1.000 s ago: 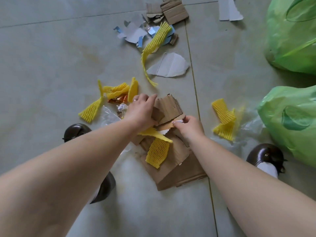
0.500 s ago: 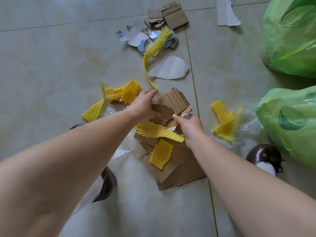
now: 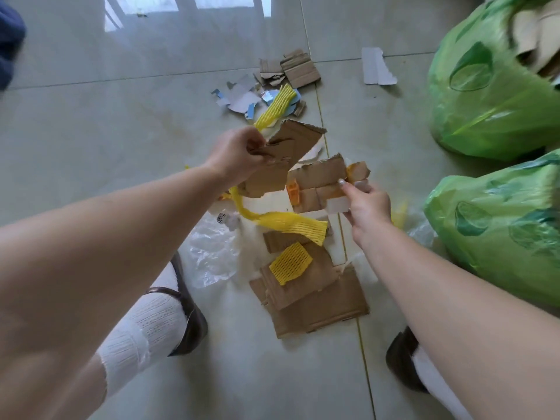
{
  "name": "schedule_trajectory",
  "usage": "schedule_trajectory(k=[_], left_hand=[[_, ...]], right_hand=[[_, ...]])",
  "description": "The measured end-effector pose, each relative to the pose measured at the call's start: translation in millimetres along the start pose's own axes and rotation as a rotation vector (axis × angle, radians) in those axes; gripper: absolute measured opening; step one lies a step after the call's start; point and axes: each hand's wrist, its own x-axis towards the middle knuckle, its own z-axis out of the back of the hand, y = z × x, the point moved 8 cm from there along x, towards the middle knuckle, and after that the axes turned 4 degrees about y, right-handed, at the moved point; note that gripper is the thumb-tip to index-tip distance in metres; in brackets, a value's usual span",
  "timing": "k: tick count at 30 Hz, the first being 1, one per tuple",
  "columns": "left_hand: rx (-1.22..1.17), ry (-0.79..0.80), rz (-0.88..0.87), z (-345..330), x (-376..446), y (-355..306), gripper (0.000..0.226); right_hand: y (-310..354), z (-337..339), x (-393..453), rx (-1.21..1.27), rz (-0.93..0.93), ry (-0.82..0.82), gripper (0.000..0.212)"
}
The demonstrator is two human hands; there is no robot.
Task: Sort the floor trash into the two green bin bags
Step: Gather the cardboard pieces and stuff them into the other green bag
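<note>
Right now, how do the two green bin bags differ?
The far green bin bag gapes at its top, with brown cardboard showing inside; the near green bin bag shows no contents from here. The far one lies beyond the floor trash, away from both hands; the near one sits just right of the right hand. Both are translucent green with a darker leaf print and rest on the tiled floor.

No readable text, labels, brands or nos. anywhere. Green bin bags point(image 3: 485, 95) carry dark green printed emblems only, too blurred to show any lettering.
</note>
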Motion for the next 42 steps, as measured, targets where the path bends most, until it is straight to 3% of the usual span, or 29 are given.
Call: schedule_trajectory(k=[5, 10, 14, 17, 20, 24, 26, 30, 33, 35, 37, 42], left_hand=[[-0.037, -0.207, -0.065, 41.8, -23.3, -29.8, 0.024], [-0.081, -0.246, -0.093, 57.2, -59.5, -49.5, 0.034], [-0.219, -0.166, -0.065, 41.7, -84.9, -45.1, 0.024], [-0.384, -0.063, 0.04, 12.8, -103.2, -27.2, 0.018], [-0.389, 0.026, 0.154, -19.0, -122.6, 0.6, 0.021], [-0.498, 0.282, 0.387, -77.1, -154.9, 41.3, 0.028], [-0.404, 0.411, 0.423, -102.2, -165.5, 52.0, 0.038], [-0.016, 0.587, 0.23, -139.3, -170.0, 44.6, 0.022], [0.149, 0.604, 0.097, -158.2, -161.1, 39.6, 0.022], [0.225, 0.596, 0.017, -166.8, -153.6, 38.8, 0.035], [0.329, 0.59, -0.067, -170.5, -147.5, 35.9, 0.039], [0.412, 0.56, -0.064, -168.6, -130.1, 42.3, 0.042]], right_hand=[[42.8, 23.6, -27.9, 0.065, 0.122, -0.036, 0.027], [72.9, 60.8, -69.8, 0.109, 0.239, -0.112, 0.026], [45.1, 101.6, -90.0, 0.039, 0.148, -0.202, 0.013], [-0.1, 124.8, -99.1, -0.044, 0.033, -0.257, 0.017], [-55.1, 129.4, -107.9, -0.116, -0.122, -0.237, 0.021], [-125.3, 125.0, -118.3, -0.205, -0.297, -0.19, 0.016], [-150.6, 120.8, -120.1, -0.19, -0.362, -0.171, 0.013], [-177.7, 108.7, -118.9, -0.128, -0.425, -0.152, 0.015], [-183.0, 104.4, -112.6, -0.115, -0.427, -0.169, 0.013], [-182.3, 103.3, -110.7, -0.103, -0.418, -0.191, 0.006], [-181.0, 104.2, -108.8, -0.093, -0.399, -0.227, 0.012], [-173.8, 99.8, -107.1, -0.096, -0.37, -0.307, 0.018]])
